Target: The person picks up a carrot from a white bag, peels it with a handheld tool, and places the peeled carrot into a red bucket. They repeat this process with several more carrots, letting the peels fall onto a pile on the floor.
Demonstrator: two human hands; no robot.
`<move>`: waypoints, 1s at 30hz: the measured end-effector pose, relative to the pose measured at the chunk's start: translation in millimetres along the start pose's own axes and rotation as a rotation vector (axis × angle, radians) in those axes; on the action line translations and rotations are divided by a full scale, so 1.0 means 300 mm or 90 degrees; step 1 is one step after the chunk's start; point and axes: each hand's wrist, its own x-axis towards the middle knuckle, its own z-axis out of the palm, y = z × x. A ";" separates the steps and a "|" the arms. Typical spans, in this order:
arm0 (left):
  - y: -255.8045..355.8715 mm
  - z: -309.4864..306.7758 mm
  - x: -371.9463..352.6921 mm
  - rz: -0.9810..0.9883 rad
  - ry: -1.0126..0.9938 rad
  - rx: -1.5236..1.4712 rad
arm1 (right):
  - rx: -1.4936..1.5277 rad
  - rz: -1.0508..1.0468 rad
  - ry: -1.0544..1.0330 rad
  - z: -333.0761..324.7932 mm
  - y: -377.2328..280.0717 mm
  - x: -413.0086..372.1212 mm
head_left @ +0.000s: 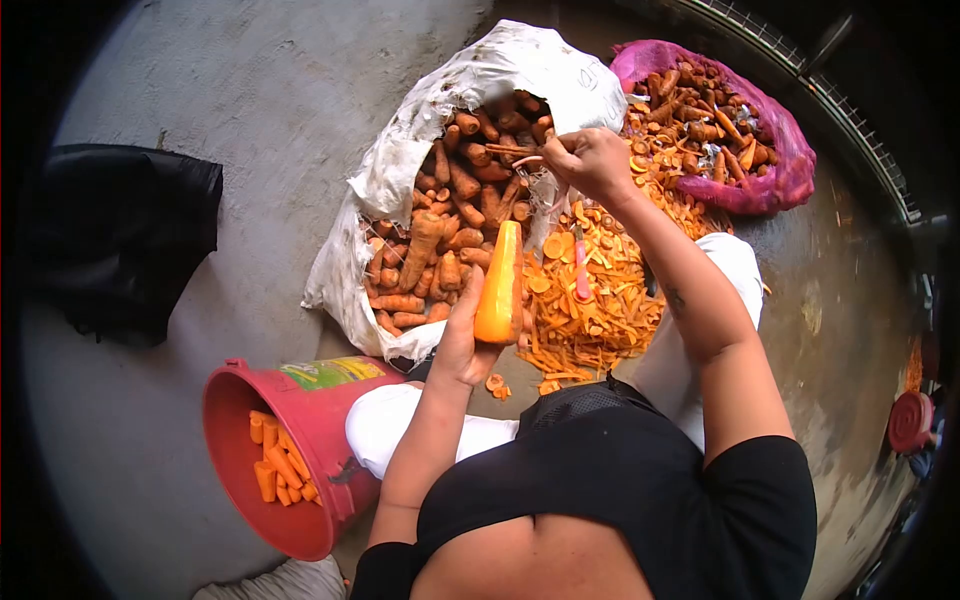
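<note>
My left hand [463,338] is wrapped round a large carrot [499,290], held upright with its thick end down. A bright, smooth peeled face shows along it, with darker skin on its right side. Higher up, my right hand [592,163] is closed in front of the white sack [575,75]. Thin brownish strips stick out to the left of its fingers; I cannot tell what the fingers grip. Behind both hands, the sack lies open, full of unpeeled carrots [463,182]. Below my right hand spreads a heap of carrot peelings [600,325], with a red-handled tool [582,275] on it.
A red bucket [335,420] lies tilted at lower left, with peeled carrot pieces [275,460] inside. At upper right stands a pink sack [795,165] of carrots and scraps. Black cloth or plastic [130,235] is at far left. A metal grating [850,115] runs along the upper right.
</note>
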 end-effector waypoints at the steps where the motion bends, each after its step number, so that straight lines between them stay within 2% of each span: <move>1: 0.006 0.000 0.006 0.009 0.017 -0.021 | 0.049 0.014 -0.047 -0.012 -0.025 -0.008; 3: 0.009 -0.024 0.027 -0.002 0.076 -0.027 | 0.105 0.008 -0.116 -0.026 -0.080 -0.038; 6: -0.006 -0.073 0.071 -0.024 0.160 -0.034 | 0.088 -0.239 -0.054 0.018 -0.118 -0.093; 7: -0.006 -0.074 0.077 -0.019 0.167 -0.036 | 0.111 -0.224 -0.082 0.022 -0.143 -0.115; 13: -0.023 -0.070 0.115 -0.048 0.257 -0.102 | 0.100 -0.393 -0.155 0.034 -0.203 -0.167; 17: -0.041 -0.089 0.114 -0.063 0.197 -0.065 | 0.094 -0.404 -0.159 0.043 -0.191 -0.170; 20: -0.039 -0.134 0.109 -0.048 0.085 -0.113 | 0.113 -0.395 -0.165 0.046 -0.190 -0.166; 25: -0.029 -0.082 0.068 0.018 0.041 -0.039 | 0.153 -0.360 -0.149 0.044 -0.185 -0.148; 26: -0.028 -0.074 0.051 0.035 0.028 -0.011 | 0.156 -0.300 -0.133 0.046 -0.167 -0.134; 27: -0.027 -0.063 0.029 -0.013 0.036 0.012 | 0.159 -0.239 -0.115 0.048 -0.141 -0.110; 28: -0.019 -0.032 0.009 -0.024 0.043 0.026 | 0.122 -0.301 -0.058 0.043 -0.119 -0.080; 30: -0.018 -0.011 0.002 -0.032 0.038 0.038 | 0.091 -0.305 -0.035 0.036 -0.101 -0.067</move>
